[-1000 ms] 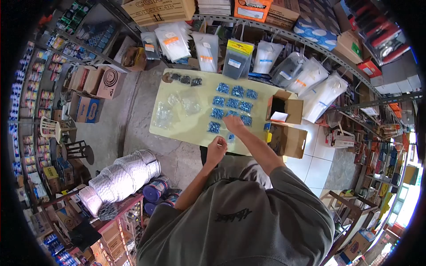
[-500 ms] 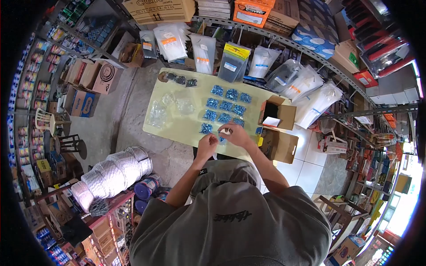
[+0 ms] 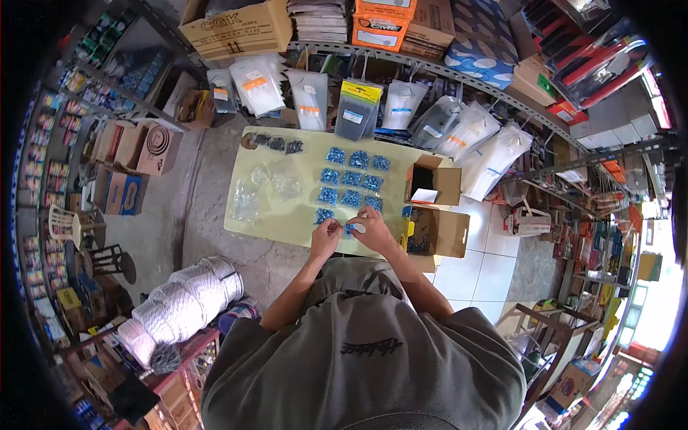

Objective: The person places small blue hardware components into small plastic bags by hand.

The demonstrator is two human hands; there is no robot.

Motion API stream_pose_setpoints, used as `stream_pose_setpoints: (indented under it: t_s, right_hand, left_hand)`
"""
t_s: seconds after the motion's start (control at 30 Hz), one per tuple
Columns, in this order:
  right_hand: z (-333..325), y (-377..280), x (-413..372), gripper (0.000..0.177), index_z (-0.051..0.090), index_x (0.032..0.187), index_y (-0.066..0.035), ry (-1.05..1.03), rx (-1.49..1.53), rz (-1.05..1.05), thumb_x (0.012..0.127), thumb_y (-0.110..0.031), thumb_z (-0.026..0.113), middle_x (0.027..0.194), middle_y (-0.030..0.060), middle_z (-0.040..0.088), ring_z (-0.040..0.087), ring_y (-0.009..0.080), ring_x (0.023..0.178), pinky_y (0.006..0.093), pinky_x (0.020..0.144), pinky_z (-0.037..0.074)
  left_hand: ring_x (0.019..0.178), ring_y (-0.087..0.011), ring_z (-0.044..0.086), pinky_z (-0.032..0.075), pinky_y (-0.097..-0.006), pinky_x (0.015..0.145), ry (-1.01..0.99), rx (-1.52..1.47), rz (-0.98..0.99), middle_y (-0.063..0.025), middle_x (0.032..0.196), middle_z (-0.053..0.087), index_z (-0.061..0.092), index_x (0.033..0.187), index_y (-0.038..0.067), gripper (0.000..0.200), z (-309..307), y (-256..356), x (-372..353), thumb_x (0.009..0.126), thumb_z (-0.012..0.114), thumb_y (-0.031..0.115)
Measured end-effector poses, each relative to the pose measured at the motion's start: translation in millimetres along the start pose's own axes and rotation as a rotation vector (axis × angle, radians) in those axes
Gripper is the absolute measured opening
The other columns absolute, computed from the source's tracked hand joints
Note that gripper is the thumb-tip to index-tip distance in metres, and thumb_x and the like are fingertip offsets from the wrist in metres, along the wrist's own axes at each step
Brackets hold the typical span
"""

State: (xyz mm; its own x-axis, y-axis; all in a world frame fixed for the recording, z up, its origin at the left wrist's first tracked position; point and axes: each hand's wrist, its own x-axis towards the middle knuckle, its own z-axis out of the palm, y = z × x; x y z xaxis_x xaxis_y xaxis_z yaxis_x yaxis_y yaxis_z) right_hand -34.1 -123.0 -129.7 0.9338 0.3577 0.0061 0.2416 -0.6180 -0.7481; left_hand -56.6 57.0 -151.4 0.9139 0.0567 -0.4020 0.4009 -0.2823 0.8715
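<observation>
Close together at the table's near edge, both my hands are over a small clear bag of blue pieces (image 3: 349,231). My left hand (image 3: 327,233) has its fingers closed in a pinch at the bag's left side. My right hand (image 3: 371,229) is closed around a small white object (image 3: 359,228), too small to make out, with its fingertips at the bag. Just beyond my left hand lies another bag of blue pieces (image 3: 324,215). Farther out, several similar bags (image 3: 350,178) lie in rows on the pale yellow table (image 3: 287,218).
Clear empty-looking bags (image 3: 247,201) lie at the table's left, near bags of dark pieces (image 3: 276,143). Two open cardboard boxes (image 3: 448,233) stand at the right edge. Packs of cable ties (image 3: 358,111) hang from the shelf behind. A wrapped silver roll (image 3: 190,297) lies at lower left.
The view has shifted, so the table sits lower and more to the left. My right hand has turned slightly, and both hands remain close together at the bag.
</observation>
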Motion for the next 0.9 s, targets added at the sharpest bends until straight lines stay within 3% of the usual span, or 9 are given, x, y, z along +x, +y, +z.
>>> stream_pose_setpoints:
  t_s: [0.13,0.2,0.23,0.37,0.47,0.63,0.73,0.77,0.9]
  right_hand:
    - [-9,-9,0,0.023,0.071,0.096,-0.014,0.058,0.092,0.038,0.073,-0.008,0.07,0.101,0.0099,0.055,0.057,0.0278,0.094,0.0376,0.084,0.047]
    - [-14,-6,-7,0.019,0.068,0.097,-0.008,0.22,0.361,0.32,0.079,-0.003,0.067,0.097,0.011,0.061,0.062,0.0237,0.082,0.0329,0.073,0.051]
    - [-16,-1,-11,0.015,0.066,0.096,-0.003,0.391,0.312,0.345,0.082,-0.001,0.063,0.091,0.0115,0.065,0.065,0.022,0.074,0.0297,0.065,0.051]
    - [-36,41,-44,0.02,0.065,0.096,-0.002,0.79,-0.074,0.508,0.079,0.003,0.055,0.086,0.0155,0.067,0.066,0.0264,0.078,0.0322,0.07,0.052]
    - [-35,89,-72,0.026,0.064,0.098,0.001,0.682,-0.136,0.726,0.075,0.003,0.054,0.089,0.0198,0.067,0.065,0.0339,0.084,0.0382,0.077,0.052]
    - [-33,112,-73,0.043,0.058,0.115,0.001,0.516,-0.193,0.792,0.073,0.006,0.054,0.105,0.0244,0.063,0.057,0.041,0.104,0.0433,0.093,0.046]
    - [-25,130,-68,0.054,0.055,0.121,0.0,0.295,-0.158,0.689,0.069,0.012,0.056,0.12,0.0252,0.056,0.049,0.0407,0.116,0.0414,0.099,0.042]
    - [-18,138,-67,0.052,0.056,0.121,-0.001,0.424,-0.229,0.615,0.07,0.01,0.058,0.121,0.0243,0.055,0.049,0.04,0.117,0.0403,0.1,0.042]
    - [-24,124,-62,0.048,0.055,0.12,0.001,0.526,-0.079,0.472,0.072,0.005,0.059,0.124,0.0288,0.051,0.049,0.0443,0.115,0.0443,0.097,0.042]
  left_hand:
    - [0.066,-0.0139,0.059,0.048,-0.0285,0.062,-0.115,0.063,0.056,-0.0058,0.074,0.062,0.06,0.091,0.003,0.013,-9,6,11,0.084,0.063,0.014]
    - [0.063,-0.0111,0.056,0.047,-0.0269,0.058,-0.175,0.071,0.097,-0.0034,0.074,0.061,0.06,0.092,0.004,0.013,-14,11,16,0.085,0.063,0.015]
    - [0.064,-0.011,0.056,0.047,-0.0269,0.06,-0.201,0.109,0.122,-0.0034,0.073,0.06,0.06,0.091,0.003,0.013,-16,16,16,0.085,0.063,0.014]
    - [0.066,-0.0113,0.057,0.047,-0.0272,0.064,-0.281,0.16,0.229,-0.0038,0.072,0.061,0.06,0.089,0.002,0.013,-21,17,24,0.084,0.064,0.014]
    - [0.064,-0.014,0.059,0.048,-0.0289,0.062,-0.325,0.08,0.229,-0.006,0.07,0.061,0.058,0.086,0.002,0.012,-21,19,26,0.083,0.064,0.012]
    - [0.064,-0.0152,0.059,0.047,-0.0291,0.062,-0.366,0.111,0.225,-0.0064,0.07,0.062,0.057,0.086,0.002,0.013,-25,19,29,0.083,0.064,0.012]
    - [0.065,-0.0154,0.06,0.048,-0.0289,0.063,-0.382,0.15,0.19,-0.007,0.071,0.063,0.058,0.087,0.002,0.014,-29,16,35,0.083,0.064,0.013]
    - [0.065,-0.0154,0.061,0.048,-0.0289,0.063,-0.385,0.173,0.172,-0.0072,0.072,0.063,0.058,0.087,0.001,0.014,-31,15,35,0.082,0.064,0.013]
    - [0.065,-0.0153,0.06,0.048,-0.0291,0.063,-0.379,0.193,0.183,-0.0078,0.072,0.064,0.059,0.087,0.001,0.015,-32,11,36,0.082,0.064,0.014]
